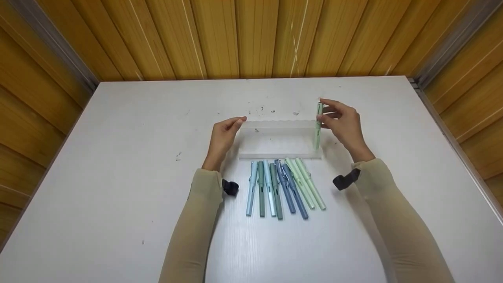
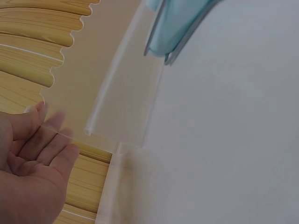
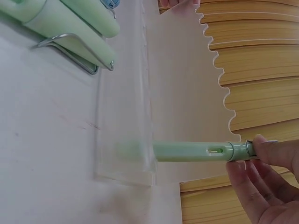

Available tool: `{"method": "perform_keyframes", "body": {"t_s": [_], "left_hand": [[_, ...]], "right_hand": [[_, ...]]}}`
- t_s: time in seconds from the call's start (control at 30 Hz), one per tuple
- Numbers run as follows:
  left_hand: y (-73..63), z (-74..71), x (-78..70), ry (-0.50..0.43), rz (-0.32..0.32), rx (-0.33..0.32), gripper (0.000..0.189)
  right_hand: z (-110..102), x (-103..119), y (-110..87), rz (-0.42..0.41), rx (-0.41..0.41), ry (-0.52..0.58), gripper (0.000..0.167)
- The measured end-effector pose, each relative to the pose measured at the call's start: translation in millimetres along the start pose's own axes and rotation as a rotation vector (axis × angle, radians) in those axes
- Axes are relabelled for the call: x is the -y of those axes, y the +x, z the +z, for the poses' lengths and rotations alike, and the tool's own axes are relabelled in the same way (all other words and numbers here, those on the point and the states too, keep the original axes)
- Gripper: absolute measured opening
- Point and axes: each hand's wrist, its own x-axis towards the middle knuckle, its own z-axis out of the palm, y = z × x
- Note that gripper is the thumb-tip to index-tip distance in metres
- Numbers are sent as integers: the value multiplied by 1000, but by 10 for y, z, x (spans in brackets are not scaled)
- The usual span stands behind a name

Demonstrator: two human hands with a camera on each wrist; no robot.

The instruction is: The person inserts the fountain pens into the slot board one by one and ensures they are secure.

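Observation:
A clear plastic pen stand (image 1: pixel 279 156) with a wavy-topped back panel stands on the table. My left hand (image 1: pixel 224 136) pinches the upper left corner of that panel between thumb and fingertips. At the stand's right end, my right hand (image 1: pixel 345 125) holds a light green pen (image 3: pixel 191 152) upright by its clip end. The pen's lower end sits behind the stand's front lip, seen blurred through the plastic in the right wrist view. Several capped pens lie in a row in front of the stand: light blue (image 1: pixel 251 188), dark green (image 1: pixel 261 188), dark blue (image 1: pixel 295 192) and light green (image 1: pixel 311 184).
The white table (image 1: pixel 118 188) extends around the stand and carries small dark marks. Wood-look panel walls (image 1: pixel 255 39) rise behind it and at both sides. A black wrist camera (image 1: pixel 230 187) hangs near the leftmost pen, another black camera (image 1: pixel 346 179) right of the row.

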Motion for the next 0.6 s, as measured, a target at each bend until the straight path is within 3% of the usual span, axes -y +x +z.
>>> {"method": "perform_keyframes", "body": {"t_s": [0.6], "left_hand": [[-5, 11, -14, 19, -29, -7, 30]], "right_hand": [[7, -42, -20, -41, 1, -53, 53]]}}
